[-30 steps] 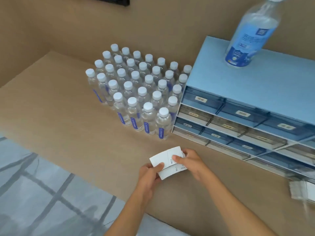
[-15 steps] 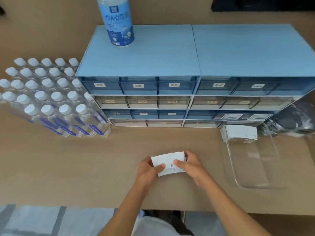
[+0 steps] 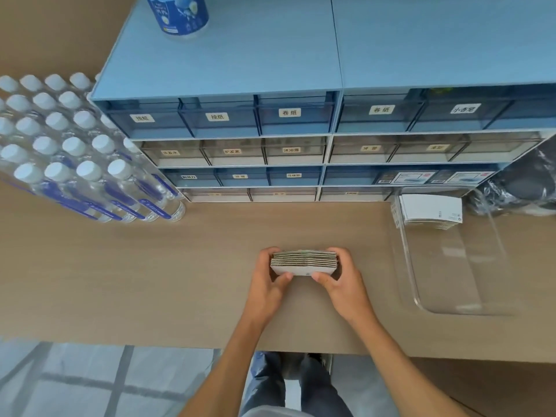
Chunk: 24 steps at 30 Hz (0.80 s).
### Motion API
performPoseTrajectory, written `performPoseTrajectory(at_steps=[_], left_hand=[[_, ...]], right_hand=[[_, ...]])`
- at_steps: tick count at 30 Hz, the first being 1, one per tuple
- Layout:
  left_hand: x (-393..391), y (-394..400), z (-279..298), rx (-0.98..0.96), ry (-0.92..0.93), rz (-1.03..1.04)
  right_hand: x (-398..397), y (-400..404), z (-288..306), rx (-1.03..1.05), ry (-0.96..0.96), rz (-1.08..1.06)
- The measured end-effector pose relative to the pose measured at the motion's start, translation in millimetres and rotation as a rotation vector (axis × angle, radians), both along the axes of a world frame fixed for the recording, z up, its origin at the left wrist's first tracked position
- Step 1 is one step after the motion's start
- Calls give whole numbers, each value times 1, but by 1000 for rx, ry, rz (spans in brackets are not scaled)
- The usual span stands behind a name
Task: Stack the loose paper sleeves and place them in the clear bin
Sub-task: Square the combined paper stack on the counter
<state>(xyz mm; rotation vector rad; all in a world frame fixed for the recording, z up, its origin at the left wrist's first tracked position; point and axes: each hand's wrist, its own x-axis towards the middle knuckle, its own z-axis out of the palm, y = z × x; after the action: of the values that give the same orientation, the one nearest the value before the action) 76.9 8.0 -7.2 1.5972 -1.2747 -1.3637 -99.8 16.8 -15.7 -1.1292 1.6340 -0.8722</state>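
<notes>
A stack of white paper sleeves [image 3: 304, 262] stands on edge on the tan table, its layered edges facing up. My left hand [image 3: 269, 281] grips its left end and my right hand [image 3: 341, 279] grips its right end, thumbs on the near face. To the right lies the clear bin [image 3: 451, 275], long side running away from me. Another stack of white sleeves [image 3: 431, 209] rests at the bin's far end.
A blue drawer cabinet [image 3: 301, 121] with labelled drawers stands behind the hands, with a spray bottle [image 3: 177, 13] on top. Several water bottles [image 3: 75, 152] crowd the left. A dark plastic-wrapped bundle [image 3: 523, 185] sits far right. The table's front edge [image 3: 150, 341] is near me.
The view swung right and closer over the desk. The sleeves, earlier held flat and fanned, are now squared up and turned on edge between both hands.
</notes>
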Motion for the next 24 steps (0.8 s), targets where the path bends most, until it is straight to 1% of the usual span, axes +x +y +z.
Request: performPoseTrajectory(at_steps=[9,13,17,21,24], left_hand=[[-5,6,-13,-12,26,-50],[-15,10,-16,23,75,26],[-22,13,-21,-34,138,104],[-29,6,-23,-85,86,231],[-32,-1,-27,-91,112,330]], right_hand=[[11,9,-13,-17,-48,-29],[18,10,-14,-9,-64,-38],[28,7,-19,-78,-86,-171],[34,-2,-22,-127,-58,-250],[36,-4,-26,-136,-63,-256]])
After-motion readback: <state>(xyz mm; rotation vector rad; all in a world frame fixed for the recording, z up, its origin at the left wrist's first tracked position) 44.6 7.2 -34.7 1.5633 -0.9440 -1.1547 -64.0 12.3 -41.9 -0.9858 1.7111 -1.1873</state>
